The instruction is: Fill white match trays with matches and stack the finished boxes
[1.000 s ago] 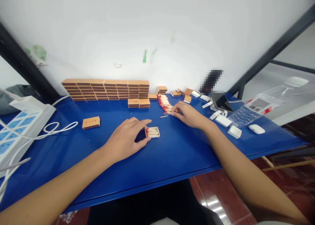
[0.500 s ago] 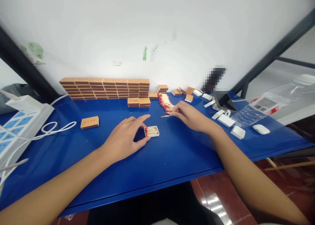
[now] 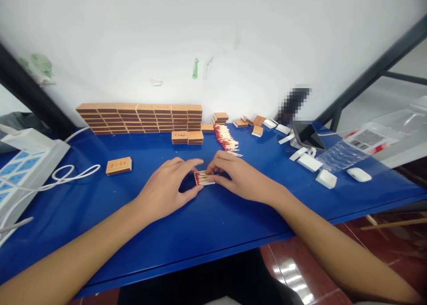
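A small white matchbox tray (image 3: 209, 183) with red-tipped matches (image 3: 201, 176) in it lies on the blue table. My left hand (image 3: 168, 182) steadies its left end, thumb at the near corner and the index finger raised above it; the other fingertips are mostly hidden. From the right, my right hand (image 3: 233, 173) reaches over the tray, thumb and fingers pinched on matches at their pale ends; how many is unclear. Beyond it lies a loose pile of matches (image 3: 225, 136), red heads to the left.
Stacked matchboxes (image 3: 140, 119) form a row along the wall, with two matchboxes (image 3: 187, 137) in front. A single matchbox (image 3: 119, 166) lies left. White cables and a power strip (image 3: 30, 167) sit far left. Box parts (image 3: 256, 130), a dark-screened device (image 3: 307, 136) and a white case (image 3: 359, 174) are right.
My right hand has moved from the match pile left and nearer to the tray, bringing matches with it. My left hand has stayed at the tray's left end.
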Available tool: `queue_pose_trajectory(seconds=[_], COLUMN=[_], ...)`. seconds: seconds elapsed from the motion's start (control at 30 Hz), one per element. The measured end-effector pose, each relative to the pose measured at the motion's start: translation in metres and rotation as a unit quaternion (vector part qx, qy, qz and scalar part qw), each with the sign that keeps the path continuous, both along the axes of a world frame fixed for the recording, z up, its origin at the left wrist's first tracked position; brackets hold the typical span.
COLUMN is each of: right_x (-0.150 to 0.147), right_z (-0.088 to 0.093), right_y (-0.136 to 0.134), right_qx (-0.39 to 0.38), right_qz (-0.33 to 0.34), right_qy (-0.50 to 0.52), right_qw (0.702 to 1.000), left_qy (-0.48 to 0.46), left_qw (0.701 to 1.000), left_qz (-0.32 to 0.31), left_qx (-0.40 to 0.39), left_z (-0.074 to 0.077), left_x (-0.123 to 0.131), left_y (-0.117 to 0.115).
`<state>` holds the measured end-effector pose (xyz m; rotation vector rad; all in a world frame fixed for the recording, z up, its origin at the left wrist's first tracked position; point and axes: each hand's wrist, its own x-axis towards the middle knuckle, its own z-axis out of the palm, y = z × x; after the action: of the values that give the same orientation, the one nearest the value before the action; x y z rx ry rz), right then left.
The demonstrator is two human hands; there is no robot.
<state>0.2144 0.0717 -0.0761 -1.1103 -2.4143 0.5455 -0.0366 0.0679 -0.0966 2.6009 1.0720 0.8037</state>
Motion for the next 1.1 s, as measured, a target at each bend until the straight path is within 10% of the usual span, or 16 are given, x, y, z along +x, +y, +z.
queue_pose_trajectory(seconds=[1.1], right_x=[0.003], right_z=[0.006], right_y=[0.0], right_qx=[-0.006], right_qz=[-0.01], right_qy=[0.017], right_qw=[1.0], left_qy=[0.0], left_qw=[1.0], left_qz=[-0.002], left_qx=[0.004], left_z=[0.001], left_x=[0.0], left_y=[0.002])
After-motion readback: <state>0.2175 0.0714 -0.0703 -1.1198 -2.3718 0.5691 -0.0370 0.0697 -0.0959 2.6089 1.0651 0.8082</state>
